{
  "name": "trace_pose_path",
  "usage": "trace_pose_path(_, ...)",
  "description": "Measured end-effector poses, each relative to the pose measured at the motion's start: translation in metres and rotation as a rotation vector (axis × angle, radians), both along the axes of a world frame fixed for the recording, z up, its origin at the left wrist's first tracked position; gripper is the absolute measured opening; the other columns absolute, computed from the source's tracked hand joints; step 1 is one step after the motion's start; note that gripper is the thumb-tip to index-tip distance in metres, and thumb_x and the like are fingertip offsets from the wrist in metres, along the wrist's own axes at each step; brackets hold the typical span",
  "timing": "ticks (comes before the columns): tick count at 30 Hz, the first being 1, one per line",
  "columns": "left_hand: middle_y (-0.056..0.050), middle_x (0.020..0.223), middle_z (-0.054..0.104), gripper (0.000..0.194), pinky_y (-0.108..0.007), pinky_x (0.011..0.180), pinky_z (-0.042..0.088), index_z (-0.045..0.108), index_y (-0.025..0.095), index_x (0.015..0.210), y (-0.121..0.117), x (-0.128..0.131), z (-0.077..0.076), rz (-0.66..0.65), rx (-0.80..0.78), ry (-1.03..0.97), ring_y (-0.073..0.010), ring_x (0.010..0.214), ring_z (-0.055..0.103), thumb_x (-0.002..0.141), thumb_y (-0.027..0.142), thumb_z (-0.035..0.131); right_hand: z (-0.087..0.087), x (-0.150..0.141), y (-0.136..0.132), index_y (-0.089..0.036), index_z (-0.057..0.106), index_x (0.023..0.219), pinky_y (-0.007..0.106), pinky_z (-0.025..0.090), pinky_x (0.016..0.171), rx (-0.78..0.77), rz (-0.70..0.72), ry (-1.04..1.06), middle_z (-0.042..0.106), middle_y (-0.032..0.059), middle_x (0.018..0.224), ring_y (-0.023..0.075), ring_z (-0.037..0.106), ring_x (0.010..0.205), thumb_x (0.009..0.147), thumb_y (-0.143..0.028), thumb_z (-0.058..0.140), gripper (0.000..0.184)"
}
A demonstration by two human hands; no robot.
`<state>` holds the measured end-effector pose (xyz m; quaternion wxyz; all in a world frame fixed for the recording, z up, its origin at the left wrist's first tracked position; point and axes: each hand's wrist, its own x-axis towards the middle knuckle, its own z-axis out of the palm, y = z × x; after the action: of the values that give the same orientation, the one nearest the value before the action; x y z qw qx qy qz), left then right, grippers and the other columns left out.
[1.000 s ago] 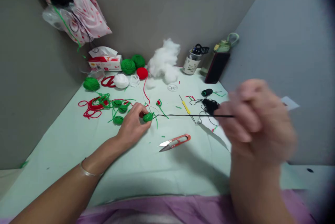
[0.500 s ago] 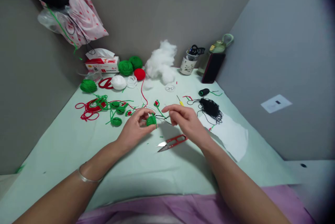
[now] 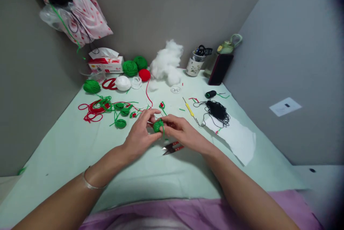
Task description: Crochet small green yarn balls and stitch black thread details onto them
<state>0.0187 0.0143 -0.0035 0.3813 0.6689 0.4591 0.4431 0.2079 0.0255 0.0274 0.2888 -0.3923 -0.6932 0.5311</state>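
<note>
Between my hands is a small green crocheted ball point(image 3: 158, 126) with a short green yarn tail hanging from it. The fingers and thumb of my left hand point(image 3: 141, 129) grip it from the left. From the right, my right hand point(image 3: 181, 129) pinches its side with thumb and fingertips. Red-handled thread snips point(image 3: 172, 148) lie on the table just below, partly covered by my right hand. A small red and green crocheted piece point(image 3: 161, 105) rests just beyond my fingers. To the right lies a crochet hook with a yellow handle point(image 3: 189, 109).
Several green crocheted balls point(image 3: 120, 124) lie among tangled red yarn point(image 3: 94, 110) on the left. Yarn balls point(image 3: 130, 68), white stuffing point(image 3: 168, 63), a pen cup point(image 3: 195, 66) and a phone point(image 3: 220, 69) line the back. Black yarn point(image 3: 217, 112) and white paper point(image 3: 239, 140) are at right.
My right hand has moved left and down from the black strand onto the green ball, and its fingers now hold the ball too. More of the yellow crochet hook shows.
</note>
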Motion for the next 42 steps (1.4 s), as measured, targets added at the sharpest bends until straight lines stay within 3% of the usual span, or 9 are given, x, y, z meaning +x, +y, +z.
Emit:
trace_pose_path(7,-0.002,0.102,0.06,0.04,-0.033,0.083,0.05,0.071,0.028,0.117,0.006,-0.015,0.011,-0.063,0.18,0.1,-0.0185,0.088,0.058,0.079,0.027,0.084,-0.006,-0.001,0.001,-0.018,0.064,0.088,0.028,0.036,0.063,-0.052,-0.052,-0.015,0.051,-0.0029,0.074,0.0126,0.045,0.067,0.09,-0.036,0.063,0.018)
trace_pose_path(11,-0.005,0.111,0.065,0.012,-0.038,0.098,0.046,0.081,0.029,0.098,0.009,-0.02,0.019,-0.112,0.204,0.066,-0.0222,0.105,0.06,0.087,0.027,0.076,-0.006,0.0,-0.001,-0.017,0.064,0.087,0.027,0.034,0.063,-0.07,0.0,-0.017,0.05,-0.0022,0.08,0.0118,0.043,0.071,0.087,-0.04,0.071,0.024)
trace_pose_path(14,-0.004,0.114,0.07,0.008,-0.038,0.098,0.046,0.079,0.026,0.085,0.01,-0.02,0.02,-0.144,-0.008,-0.079,-0.0224,0.107,0.062,0.089,0.027,0.073,-0.003,-0.001,-0.003,-0.017,0.067,0.091,0.026,0.033,0.061,-0.121,0.049,0.015,0.048,-0.0033,0.078,0.0109,0.041,0.069,0.087,-0.044,0.072,0.028)
trace_pose_path(18,-0.003,0.1,0.073,0.012,-0.03,0.08,0.053,0.07,0.023,0.086,0.012,-0.018,0.024,-0.077,-0.36,-0.473,-0.0174,0.09,0.066,0.087,0.034,0.075,0.0,0.0,-0.002,-0.018,0.069,0.097,0.026,0.034,0.061,-0.224,0.026,0.098,0.05,-0.004,0.075,0.0102,0.043,0.066,0.083,-0.045,0.076,0.031)
trace_pose_path(22,0.0,0.083,0.066,0.023,-0.026,0.073,0.055,0.063,0.022,0.09,0.013,-0.018,0.03,-0.075,-0.498,-0.643,-0.0148,0.081,0.066,0.084,0.038,0.078,0.001,0.002,0.001,-0.017,0.07,0.098,0.027,0.043,0.067,-0.349,-0.008,0.19,0.062,-0.0006,0.083,0.0119,0.052,0.069,0.077,-0.045,0.082,0.037)
trace_pose_path(26,0.003,0.075,0.059,0.023,-0.025,0.068,0.051,0.064,0.022,0.095,0.01,-0.019,0.031,-0.104,-0.366,-0.48,-0.013,0.071,0.06,0.086,0.039,0.077,-0.001,0.004,0.004,-0.017,0.071,0.091,0.028,0.046,0.071,-0.383,-0.004,0.271,0.063,-0.0002,0.081,0.012,0.055,0.069,0.079,-0.042,0.08,0.029)
trace_pose_path(33,-0.002,0.1,0.063,0.031,-0.033,0.084,0.048,0.068,0.025,0.107,0.008,-0.023,0.026,-0.24,0.112,0.079,-0.0172,0.086,0.058,0.08,0.027,0.084,-0.003,0.006,0.006,-0.018,0.072,0.091,0.027,0.046,0.071,-0.33,0.024,0.283,0.062,-0.0003,0.08,0.0119,0.055,0.07,0.086,-0.038,0.072,0.021)
trace_pose_path(38,-0.003,0.104,0.064,0.028,-0.034,0.086,0.049,0.065,0.025,0.107,0.008,-0.024,0.026,-0.264,0.145,0.124,-0.0188,0.091,0.058,0.084,0.024,0.08,0.001,0.005,0.004,-0.018,0.072,0.095,0.028,0.045,0.071,-0.244,0.02,0.219,0.065,0.0004,0.084,0.0121,0.054,0.071,0.088,-0.04,0.071,0.023)
trace_pose_path(42,-0.004,0.108,0.064,0.026,-0.037,0.087,0.049,0.064,0.025,0.103,0.008,-0.024,0.027,-0.239,0.107,0.123,-0.0202,0.093,0.059,0.083,0.026,0.08,0.003,0.006,0.004,-0.018,0.073,0.102,0.028,0.046,0.073,-0.107,-0.173,0.195,0.062,0.0,0.079,0.0126,0.055,0.072,0.093,-0.041,0.065,0.027)
